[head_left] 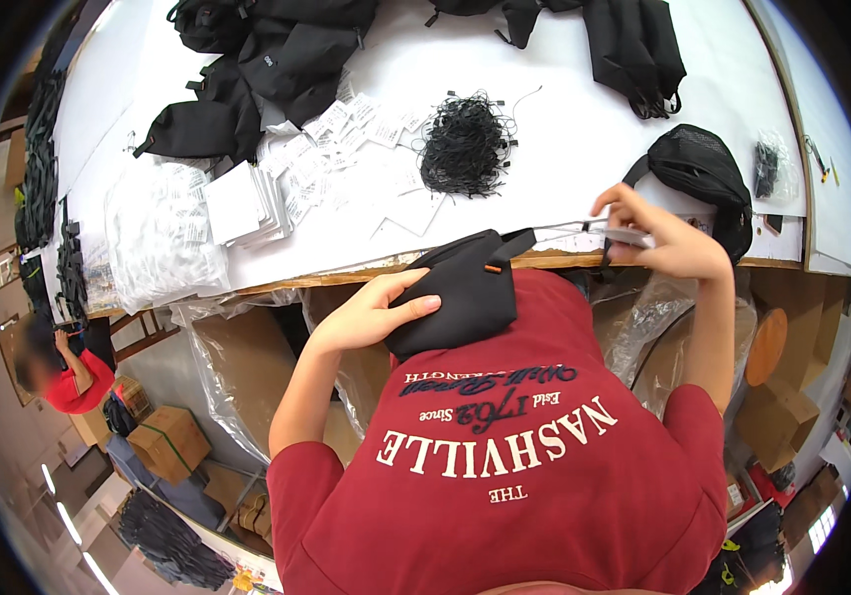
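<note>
Red shirt (505,535) sat nearest. Left fingers (413,310) gripped black pouch (467,302) at near edge of desk (554,183); right fingers (629,204) pinched pale tag (631,237), cord (556,229) stretched toward pouch. Overpulling could've snapped cord.

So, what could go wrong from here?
The black pouch is at the front edge of the table, steadied by the left hand; it could slip off if that hold loosens. The thin cord runs fairly straight from the pouch's strap to the pale tag in the right hand, so a hard tug might strain it. The heaped black cords could snag on one another.
</note>
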A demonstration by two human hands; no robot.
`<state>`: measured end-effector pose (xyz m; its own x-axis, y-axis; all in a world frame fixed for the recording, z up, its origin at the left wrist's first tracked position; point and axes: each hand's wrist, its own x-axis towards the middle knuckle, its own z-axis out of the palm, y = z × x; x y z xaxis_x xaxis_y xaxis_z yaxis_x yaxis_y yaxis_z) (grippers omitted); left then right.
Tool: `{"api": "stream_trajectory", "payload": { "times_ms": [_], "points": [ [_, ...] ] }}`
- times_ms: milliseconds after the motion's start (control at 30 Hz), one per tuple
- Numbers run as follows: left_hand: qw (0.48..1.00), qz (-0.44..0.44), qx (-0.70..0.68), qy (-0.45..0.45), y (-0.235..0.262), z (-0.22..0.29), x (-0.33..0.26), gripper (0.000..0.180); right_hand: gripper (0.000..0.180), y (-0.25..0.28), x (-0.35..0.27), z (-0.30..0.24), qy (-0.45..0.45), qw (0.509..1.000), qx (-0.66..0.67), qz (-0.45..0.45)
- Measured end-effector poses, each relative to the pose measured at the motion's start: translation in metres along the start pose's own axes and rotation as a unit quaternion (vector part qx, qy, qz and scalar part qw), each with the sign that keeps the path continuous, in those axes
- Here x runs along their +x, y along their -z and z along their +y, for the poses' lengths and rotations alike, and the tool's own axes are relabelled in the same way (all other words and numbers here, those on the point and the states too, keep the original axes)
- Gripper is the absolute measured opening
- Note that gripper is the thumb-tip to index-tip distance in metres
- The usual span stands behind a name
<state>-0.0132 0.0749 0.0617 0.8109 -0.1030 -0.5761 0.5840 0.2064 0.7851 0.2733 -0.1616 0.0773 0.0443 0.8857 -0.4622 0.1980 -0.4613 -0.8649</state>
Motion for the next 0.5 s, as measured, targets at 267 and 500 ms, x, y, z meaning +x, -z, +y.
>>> {"api": "stream_trajectory", "payload": {
  "times_ms": [267, 500],
  "points": [
    [1.000, -0.002, 0.019, 0.013, -0.004, -0.003, 0.003, 0.039, 0.014, 0.020, -0.003, 0.034, 0.178, 0.897, 0.318, 0.251],
    [0.997, -0.045, 0.059, -0.005, -0.006, -0.002, 0.005, 0.039, 0.025, -0.079, 0.107, -0.018, 0.210, 0.555, 0.804, 0.041]
  ]
}}
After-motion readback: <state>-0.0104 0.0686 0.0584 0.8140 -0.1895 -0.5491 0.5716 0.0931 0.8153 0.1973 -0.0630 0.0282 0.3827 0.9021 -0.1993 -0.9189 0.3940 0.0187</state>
